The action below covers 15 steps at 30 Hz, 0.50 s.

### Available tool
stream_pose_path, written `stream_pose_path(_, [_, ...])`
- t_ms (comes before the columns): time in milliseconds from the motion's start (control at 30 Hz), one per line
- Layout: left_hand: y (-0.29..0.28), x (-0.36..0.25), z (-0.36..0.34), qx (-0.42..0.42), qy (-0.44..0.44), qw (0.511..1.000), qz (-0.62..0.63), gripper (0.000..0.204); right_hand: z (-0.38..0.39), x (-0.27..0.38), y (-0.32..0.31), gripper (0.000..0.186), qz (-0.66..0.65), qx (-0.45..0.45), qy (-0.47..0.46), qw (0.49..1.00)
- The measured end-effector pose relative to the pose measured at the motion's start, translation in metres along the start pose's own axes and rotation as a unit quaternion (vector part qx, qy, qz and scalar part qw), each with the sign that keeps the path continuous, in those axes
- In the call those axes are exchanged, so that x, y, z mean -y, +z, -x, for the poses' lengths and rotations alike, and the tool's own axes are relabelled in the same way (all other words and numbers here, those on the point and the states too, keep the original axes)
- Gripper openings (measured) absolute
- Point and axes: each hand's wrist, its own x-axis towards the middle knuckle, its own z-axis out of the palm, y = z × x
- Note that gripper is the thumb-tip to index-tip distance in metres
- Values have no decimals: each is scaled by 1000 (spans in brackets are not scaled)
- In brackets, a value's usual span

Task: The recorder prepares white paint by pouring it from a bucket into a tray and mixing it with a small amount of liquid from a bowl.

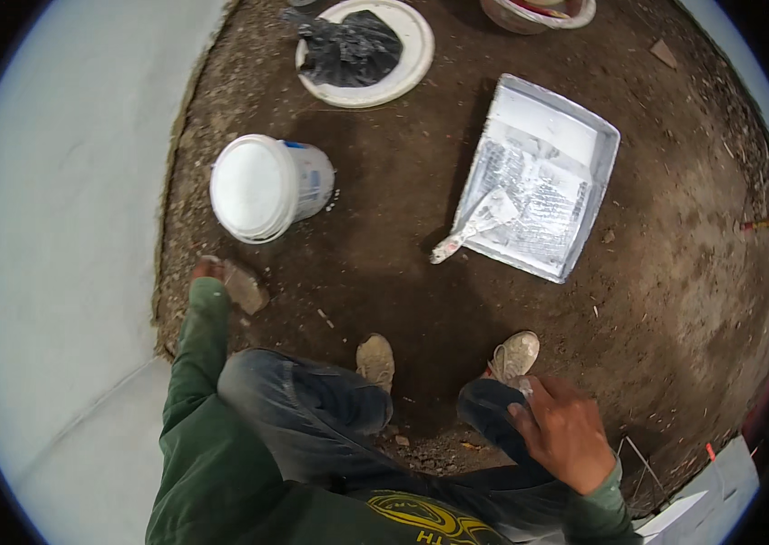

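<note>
My left hand (209, 267) reaches down at the left, below the paint bucket and against the end of a flat stone-like piece (246, 288). Its fingers are mostly hidden, so whether it grips the piece is unclear. Over my right knee, my right hand (571, 434) is closed, with the fingers curled and a small whitish bit at their tips. A white bucket (253, 189) with a wire handle stands ahead of the left hand. To the right lies a paint tray (555, 186) smeared white. Across its lower left corner rests a paint-covered brush (486, 222).
A pale wall (67, 236) runs along the left. Farther ahead, a black plastic bag (357, 47) lies on a round white lid (410, 68). A tub (530, 20) sits at the top edge. The ground (384, 236) is bare soil, with white boards (711, 495) at lower right.
</note>
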Motion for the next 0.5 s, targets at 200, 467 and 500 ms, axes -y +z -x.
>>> stream_pose_path(200, [224,-61,85,-40,82,980,-179,36,8,36,0,32,58,-28,47,997])
stream_pose_path(467, [314,-115,42,85,271,836,-470,80,33,17,31,26,117,-156,74,978])
stream_pose_path(500, [322,-116,47,95,166,877,-441,87,35,14,38,26,122,-164,80,976])
